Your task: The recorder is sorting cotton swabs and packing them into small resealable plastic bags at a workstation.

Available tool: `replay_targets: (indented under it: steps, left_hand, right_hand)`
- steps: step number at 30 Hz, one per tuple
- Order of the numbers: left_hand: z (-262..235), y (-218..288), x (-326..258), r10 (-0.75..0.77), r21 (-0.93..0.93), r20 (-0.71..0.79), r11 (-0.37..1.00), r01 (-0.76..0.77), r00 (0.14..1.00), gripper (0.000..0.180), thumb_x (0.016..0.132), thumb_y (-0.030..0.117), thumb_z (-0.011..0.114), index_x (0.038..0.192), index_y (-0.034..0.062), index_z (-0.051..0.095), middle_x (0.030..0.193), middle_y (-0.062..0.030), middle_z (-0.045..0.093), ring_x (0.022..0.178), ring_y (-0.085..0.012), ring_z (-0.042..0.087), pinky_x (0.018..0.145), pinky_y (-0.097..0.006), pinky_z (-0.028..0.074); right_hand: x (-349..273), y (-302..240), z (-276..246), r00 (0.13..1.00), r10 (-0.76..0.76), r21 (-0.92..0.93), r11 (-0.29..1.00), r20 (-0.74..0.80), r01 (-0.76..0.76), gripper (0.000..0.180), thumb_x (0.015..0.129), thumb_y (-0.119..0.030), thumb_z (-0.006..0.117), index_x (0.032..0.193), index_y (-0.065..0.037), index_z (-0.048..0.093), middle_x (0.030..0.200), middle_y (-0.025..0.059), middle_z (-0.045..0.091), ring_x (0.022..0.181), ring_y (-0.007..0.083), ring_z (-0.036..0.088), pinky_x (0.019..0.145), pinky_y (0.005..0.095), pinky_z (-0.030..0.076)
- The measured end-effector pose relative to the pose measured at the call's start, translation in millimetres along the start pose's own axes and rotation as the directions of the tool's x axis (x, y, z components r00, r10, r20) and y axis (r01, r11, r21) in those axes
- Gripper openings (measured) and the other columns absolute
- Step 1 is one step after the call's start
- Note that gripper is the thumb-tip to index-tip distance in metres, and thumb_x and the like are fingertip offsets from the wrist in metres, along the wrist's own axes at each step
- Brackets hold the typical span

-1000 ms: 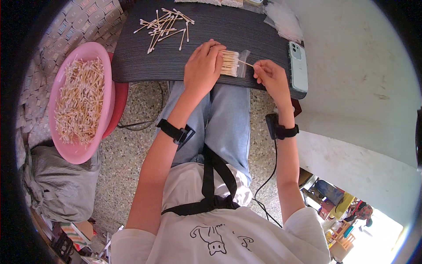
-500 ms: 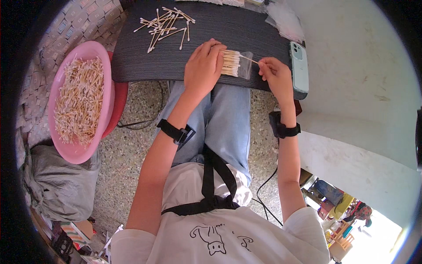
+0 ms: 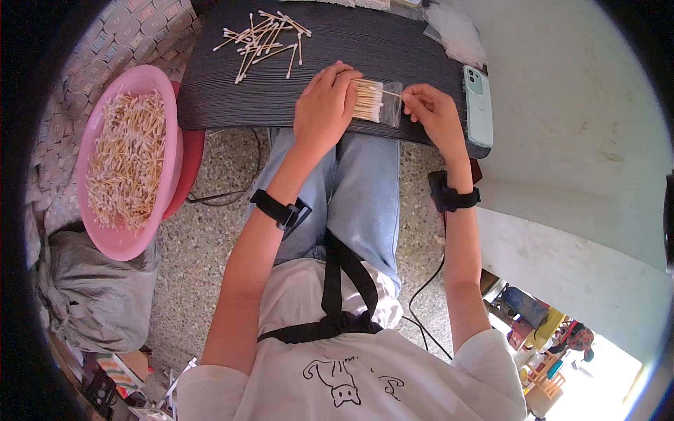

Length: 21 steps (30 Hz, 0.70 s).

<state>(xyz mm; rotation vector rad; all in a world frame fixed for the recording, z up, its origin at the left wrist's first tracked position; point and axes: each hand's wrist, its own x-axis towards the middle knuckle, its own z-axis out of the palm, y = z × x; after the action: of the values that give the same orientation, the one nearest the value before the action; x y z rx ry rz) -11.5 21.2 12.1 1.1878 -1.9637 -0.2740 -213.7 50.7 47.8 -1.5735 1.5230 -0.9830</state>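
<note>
My left hand lies over a clear plastic bag at the near edge of the dark table, its fingers closed on the bag's left part. Cotton swabs fill the bag side by side, white tips toward the bag's right end. Between thumb and fingertips, my right hand pinches a single cotton swab. That swab points left, its far end at the packed tips. Farther off on the left, a loose heap of cotton swabs is spread on the tabletop.
A pink basin full of cotton swabs stands left of the table, above something red. A pale phone rests along the right edge, by clear plastic bags. The wall rises close on the right.
My right hand has moved slightly left with the swab, bringing it farther into the bag's mouth. My left hand stays in place.
</note>
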Motion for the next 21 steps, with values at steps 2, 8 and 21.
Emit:
replay_targets:
  steps: [2,8,21]
  left_hand:
    - [-0.8,0.2,0.0,-0.001,0.004,0.0,1.0,0.001,1.0,0.022,0.094,0.019,0.046,0.106,0.0096,0.061,0.111,-0.0048,0.059,0.108,-0.0242,0.057,0.087,-0.036,0.048]
    - [0.8,0.4,-0.5,0.002,0.014,0.015,1.0,-0.002,1.0,0.022,0.094,0.019,0.045,0.106,0.0098,0.061,0.11,-0.0046,0.059,0.108,-0.0242,0.057,0.087,-0.037,0.048]
    - [0.9,-0.7,-1.4,0.023,0.031,-0.002,0.999,-0.023,1.0,0.021,0.094,0.018,0.045,0.106,0.0098,0.06,0.11,-0.0055,0.059,0.108,-0.0249,0.056,0.086,-0.038,0.048]
  right_hand:
    - [2.1,-5.8,1.8,1.0,-0.027,-0.052,0.998,0.007,0.028,0.013,0.089,-0.011,0.058,0.089,0.001,0.063,0.067,0.0043,0.061,0.058,0.0078,0.053,0.055,0.0227,0.043]
    - [7.5,-16.6,16.6,0.998,-0.068,-0.057,0.996,0.013,0.068,0.012,0.085,-0.009,0.062,0.088,0.002,0.063,0.067,0.0064,0.063,0.058,0.0091,0.057,0.053,0.0234,0.046]
    - [-0.1,-8.1,24.9,0.988,-0.011,-0.014,1.0,-0.152,0.009,0.014,0.082,-0.011,0.067,0.087,0.002,0.067,0.073,0.0064,0.066,0.063,0.0095,0.061,0.057,0.0239,0.048]
